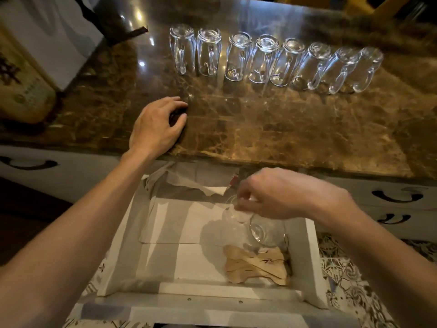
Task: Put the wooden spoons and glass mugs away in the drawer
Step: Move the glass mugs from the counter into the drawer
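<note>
While right hand (281, 195) grips it, glass mug (262, 230) tilted over drawer (309, 263)

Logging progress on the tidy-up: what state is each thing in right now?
Drawer: pulled open, paper-lined.
Wooden spoons: piled inside the drawer, front right.
Glass mug: in the drawer, under the right hand; grip unclear.
Row of glass mugs: eight upside down on the countertop.
Left hand: empty, resting on countertop.
</note>
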Available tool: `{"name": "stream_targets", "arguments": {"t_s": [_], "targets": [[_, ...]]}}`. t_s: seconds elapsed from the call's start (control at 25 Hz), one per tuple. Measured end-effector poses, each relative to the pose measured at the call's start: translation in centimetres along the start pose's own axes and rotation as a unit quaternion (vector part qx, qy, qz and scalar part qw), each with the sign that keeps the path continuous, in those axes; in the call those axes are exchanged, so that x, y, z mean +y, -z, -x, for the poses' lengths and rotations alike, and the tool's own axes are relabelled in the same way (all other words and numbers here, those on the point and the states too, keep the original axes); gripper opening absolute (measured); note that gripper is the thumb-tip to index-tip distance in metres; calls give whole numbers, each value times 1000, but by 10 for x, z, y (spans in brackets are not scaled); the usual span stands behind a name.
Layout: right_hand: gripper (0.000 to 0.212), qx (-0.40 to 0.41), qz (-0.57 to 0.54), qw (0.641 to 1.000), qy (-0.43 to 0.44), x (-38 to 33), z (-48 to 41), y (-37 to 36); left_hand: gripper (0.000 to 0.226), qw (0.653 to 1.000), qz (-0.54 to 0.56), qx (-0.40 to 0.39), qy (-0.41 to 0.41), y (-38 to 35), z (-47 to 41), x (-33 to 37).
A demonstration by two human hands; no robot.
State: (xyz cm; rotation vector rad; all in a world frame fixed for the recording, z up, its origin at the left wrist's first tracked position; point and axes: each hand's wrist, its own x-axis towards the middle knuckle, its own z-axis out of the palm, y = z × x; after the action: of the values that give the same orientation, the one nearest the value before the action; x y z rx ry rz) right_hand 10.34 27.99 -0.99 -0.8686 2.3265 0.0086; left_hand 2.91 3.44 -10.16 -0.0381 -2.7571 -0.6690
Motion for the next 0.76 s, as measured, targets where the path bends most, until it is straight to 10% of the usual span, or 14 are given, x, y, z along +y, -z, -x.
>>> {"name": "stream_targets", "arguments": {"t_s": [0.24, 0.76], "targets": [[35, 208, -120, 970, -43, 12, -59, 62, 37, 999, 29, -24, 4, 2, -4, -4], [40, 474, -375, 785, -134, 25, -177, 96, 32, 931, 305, 62, 189, 12, -80, 5]]}}
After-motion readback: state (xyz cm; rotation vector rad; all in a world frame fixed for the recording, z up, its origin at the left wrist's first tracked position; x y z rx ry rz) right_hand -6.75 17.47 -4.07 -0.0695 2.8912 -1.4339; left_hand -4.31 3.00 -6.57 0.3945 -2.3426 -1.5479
